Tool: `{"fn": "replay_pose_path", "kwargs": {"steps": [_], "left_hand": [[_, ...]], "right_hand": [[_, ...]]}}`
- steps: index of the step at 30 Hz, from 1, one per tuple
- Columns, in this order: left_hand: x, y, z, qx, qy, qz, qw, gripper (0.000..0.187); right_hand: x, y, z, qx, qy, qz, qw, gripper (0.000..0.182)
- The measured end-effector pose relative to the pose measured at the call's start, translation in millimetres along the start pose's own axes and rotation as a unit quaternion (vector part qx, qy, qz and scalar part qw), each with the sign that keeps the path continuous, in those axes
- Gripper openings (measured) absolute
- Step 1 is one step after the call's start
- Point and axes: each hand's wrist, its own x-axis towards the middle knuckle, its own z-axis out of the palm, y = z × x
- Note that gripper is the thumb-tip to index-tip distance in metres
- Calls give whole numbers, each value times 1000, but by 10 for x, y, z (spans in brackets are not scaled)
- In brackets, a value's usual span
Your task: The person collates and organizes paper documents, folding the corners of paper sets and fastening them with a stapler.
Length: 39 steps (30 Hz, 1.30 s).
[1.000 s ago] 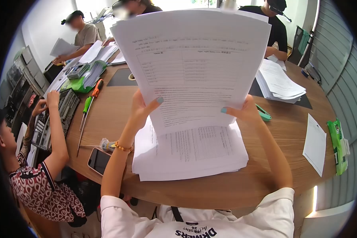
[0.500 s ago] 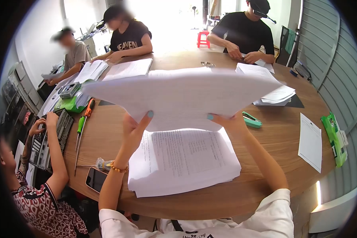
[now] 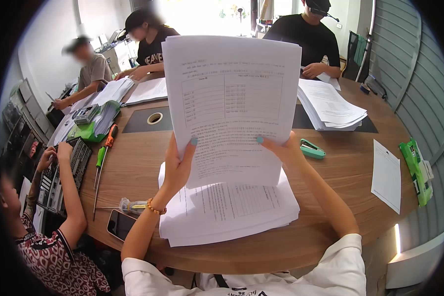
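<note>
Between my two hands a stack of printed paper sheets [image 3: 232,103] stands upright, its printed text and table facing me. My left hand [image 3: 180,160] grips its lower left side, thumb in front and fingers behind. On the lower right side my right hand [image 3: 282,150] holds it the same way. Directly below, a thick pile of printed paper [image 3: 227,222] lies on the wooden table [image 3: 325,197], partly hidden by the raised sheets. A teal stapler [image 3: 312,149] rests just right of my right hand.
Left of me are a phone [image 3: 120,224], an orange screwdriver [image 3: 111,135] and a green screwdriver [image 3: 100,157]. A tape roll [image 3: 155,119] lies farther back. Another paper pile [image 3: 330,106] is at right, near a single sheet [image 3: 386,176] and a green packet [image 3: 415,172]. Several people sit around.
The held sheets have gone from a flat, spread, tilted position to upright with their edges closer together. My hands have moved slightly inward. The tape roll behind has come into view.
</note>
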Motion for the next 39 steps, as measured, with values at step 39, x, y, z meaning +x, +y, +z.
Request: {"fn": "replay_pose_path", "kwargs": {"steps": [39], "left_hand": [[-162,-321,54,-35,49,35,998,29]], "right_hand": [[-25,144,59,-21,-6,-5,1000,25]]}}
